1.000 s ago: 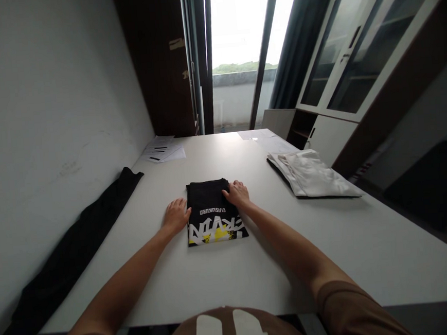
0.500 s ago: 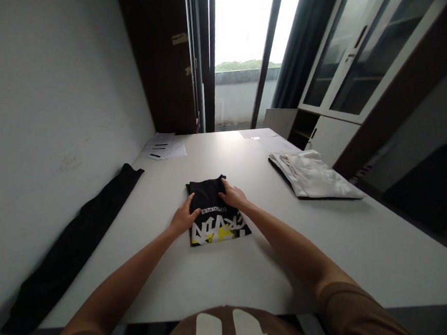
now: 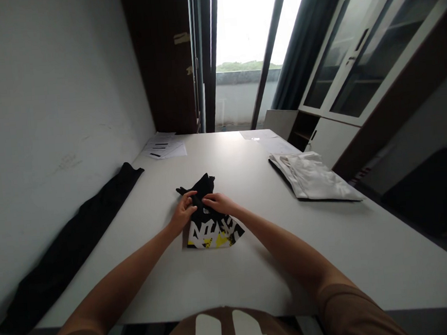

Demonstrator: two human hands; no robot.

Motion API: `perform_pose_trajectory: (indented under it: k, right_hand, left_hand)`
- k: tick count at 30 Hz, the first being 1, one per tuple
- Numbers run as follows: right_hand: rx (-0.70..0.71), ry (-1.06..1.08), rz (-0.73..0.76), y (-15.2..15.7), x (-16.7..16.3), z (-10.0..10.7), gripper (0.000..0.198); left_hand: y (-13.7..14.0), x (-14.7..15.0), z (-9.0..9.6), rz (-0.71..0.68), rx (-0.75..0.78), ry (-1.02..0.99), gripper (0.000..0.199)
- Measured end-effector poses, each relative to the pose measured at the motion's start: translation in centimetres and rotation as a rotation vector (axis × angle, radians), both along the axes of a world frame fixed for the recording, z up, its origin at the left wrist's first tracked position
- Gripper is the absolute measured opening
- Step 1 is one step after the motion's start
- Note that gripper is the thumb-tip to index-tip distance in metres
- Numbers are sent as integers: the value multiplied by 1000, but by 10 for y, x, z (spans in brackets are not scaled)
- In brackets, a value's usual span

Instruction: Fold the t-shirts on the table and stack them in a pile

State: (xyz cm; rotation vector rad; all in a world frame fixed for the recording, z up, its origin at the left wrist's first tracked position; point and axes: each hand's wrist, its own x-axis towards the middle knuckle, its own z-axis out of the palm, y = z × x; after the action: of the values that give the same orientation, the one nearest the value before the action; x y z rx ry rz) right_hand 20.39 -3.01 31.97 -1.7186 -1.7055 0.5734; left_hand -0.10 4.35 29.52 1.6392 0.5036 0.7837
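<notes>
A folded black T-shirt (image 3: 215, 235) with white and yellow lettering lies on the white table in front of me. My left hand (image 3: 182, 212) grips its left side, fingers curled at the cloth. From the right, my right hand (image 3: 221, 204) pinches the middle of the shirt, with the fingertips partly hidden in the fabric. Between and beyond my hands the black cloth is bunched up, and its far corners stick out. The lower printed part rests on the table, its right corner pointed.
A long black folded garment (image 3: 74, 241) runs along the wall on the left. White folded clothes (image 3: 317, 175) lie on something dark at the right edge of the table (image 3: 255, 278). Papers (image 3: 165, 146) sit at the far left, and a glass-door cabinet (image 3: 349, 49) stands beyond.
My hands have drawn closer together, the right one moving left. The shirt's flat upper part has been gathered and crumpled between them, and its lower edge has shifted slightly left.
</notes>
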Motion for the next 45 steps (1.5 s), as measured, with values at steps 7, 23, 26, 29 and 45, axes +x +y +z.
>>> perform_pose_trajectory:
  k: [7,23,26,29,45]
  right_hand:
    - [-84,-47,-156,-3,-13,2,52]
    - [-194,-180,-272,5,-6,-7,41]
    - [-205,-110,-328,5,0,-8,35]
    - [-163,-142,-377,4,5,-8,30]
    - [543,-247,-671,-24,63,42,25]
  left_hand:
    - [5,3,-2,-54,-287,-186,64]
    - [41,1,-26,203,-373,-177,51]
    - [44,1,-28,245,-263,-145,50]
    - [44,0,-28,229,-187,-102,50]
    - [41,1,-31,178,75,87,57]
